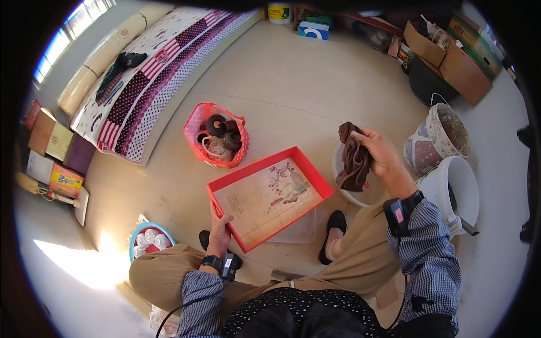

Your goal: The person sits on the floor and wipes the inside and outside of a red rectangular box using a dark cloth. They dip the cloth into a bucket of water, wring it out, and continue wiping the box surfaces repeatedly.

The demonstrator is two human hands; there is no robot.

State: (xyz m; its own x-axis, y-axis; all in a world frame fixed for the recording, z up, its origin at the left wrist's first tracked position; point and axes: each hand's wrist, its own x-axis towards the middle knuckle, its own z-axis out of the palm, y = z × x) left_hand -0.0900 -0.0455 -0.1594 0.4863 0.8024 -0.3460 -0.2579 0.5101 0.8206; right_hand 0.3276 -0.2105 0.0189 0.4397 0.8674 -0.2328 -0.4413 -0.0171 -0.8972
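Note:
My left hand (220,230) grips the near left side of a shallow red box (270,198), its thumb over the rim. The box is tilted towards me, and its inner bottom shows a printed picture of blossoms and a vase. In my right hand (376,150) hangs a crumpled dark brown cloth (356,162), held off to the right of the box. Below the cloth stands a white basin (338,158), partly hidden by the cloth, my hand and my knee. Under the box, a translucent plastic tray or lid (298,228) lies on the floor.
A red dotted bag (194,143) with dark round items stands beyond the box. At left is a blue-rimmed basin (137,230) of white cups. Two buckets, one stained (427,135) and one white (469,190), stand at right. A bed (169,63) runs along the upper left.

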